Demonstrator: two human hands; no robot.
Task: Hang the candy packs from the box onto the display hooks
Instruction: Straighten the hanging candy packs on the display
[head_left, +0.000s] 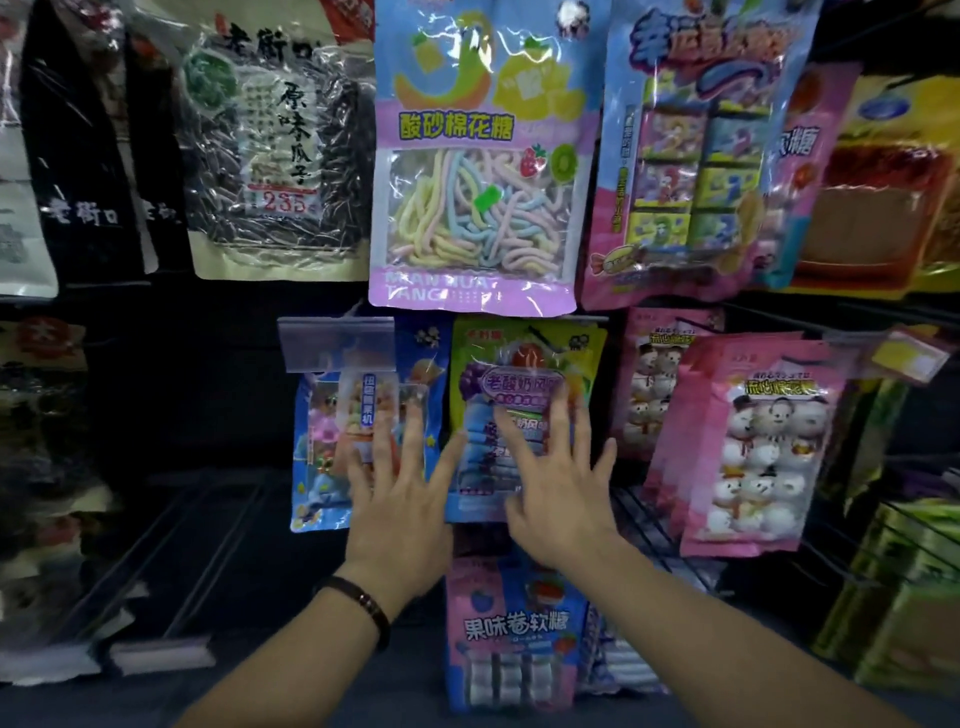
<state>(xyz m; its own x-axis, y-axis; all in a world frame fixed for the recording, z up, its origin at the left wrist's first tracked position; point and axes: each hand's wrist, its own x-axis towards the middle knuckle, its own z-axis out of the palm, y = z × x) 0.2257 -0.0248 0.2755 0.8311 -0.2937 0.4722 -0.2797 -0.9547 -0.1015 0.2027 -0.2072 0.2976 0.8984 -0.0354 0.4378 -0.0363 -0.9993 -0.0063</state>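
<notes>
My left hand (397, 499) lies flat with fingers spread against a blue candy pack (317, 457) that hangs in the middle row of the display. My right hand (556, 483) is also open, fingers spread on the green and purple candy pack (524, 364) hanging beside it. Neither hand grips anything. Below them hangs a pink and blue candy pack (511, 629). A clear price tag holder (335, 345) sticks out over the blue pack. No box is in view.
A purple marshmallow pack (475, 156) and a pink and blue pack (691, 150) hang above. Pink snowman marshmallow packs (753, 447) hang to the right, sunflower seed bags (275, 140) upper left. Bare wire hooks (208, 545) run at lower left.
</notes>
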